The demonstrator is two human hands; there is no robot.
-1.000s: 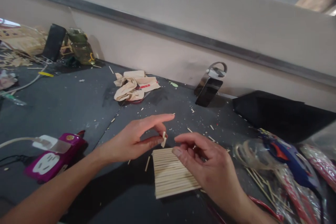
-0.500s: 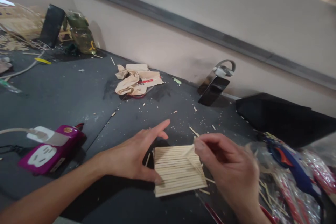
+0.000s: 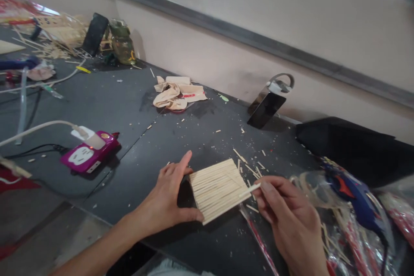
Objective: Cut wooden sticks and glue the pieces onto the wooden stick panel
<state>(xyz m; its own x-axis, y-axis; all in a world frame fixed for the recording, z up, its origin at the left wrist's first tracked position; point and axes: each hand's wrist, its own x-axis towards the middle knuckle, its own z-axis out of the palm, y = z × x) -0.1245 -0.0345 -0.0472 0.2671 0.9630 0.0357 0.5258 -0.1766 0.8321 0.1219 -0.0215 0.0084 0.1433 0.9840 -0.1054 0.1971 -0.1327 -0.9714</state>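
Note:
A flat panel of wooden sticks [image 3: 216, 185], laid side by side, is in front of me at a slant. My left hand [image 3: 171, 200] grips its left end, with the thumb at the near corner and the fingers by the far corner. Between the thumb and fingers of my right hand [image 3: 284, 215] is a short wooden stick [image 3: 251, 189], its free end over the panel's near right corner. Another short stick lies slanted across the right part of the panel. Whether the held stick touches the panel, I cannot tell.
Stick scraps [image 3: 247, 166] litter the dark table. To the right are a blue glue gun [image 3: 355, 198] and plastic-wrapped bundles. A purple power strip [image 3: 90, 153] stands left. Farther back are crumpled brown paper [image 3: 174, 95], a dark bottle [image 3: 267, 105] and a green bottle [image 3: 123, 45].
A small stick piece was in my left hand at first; that hand has since moved onto the panel. My right hand, now with a stick, has shifted to the near right corner. The panel has turned.

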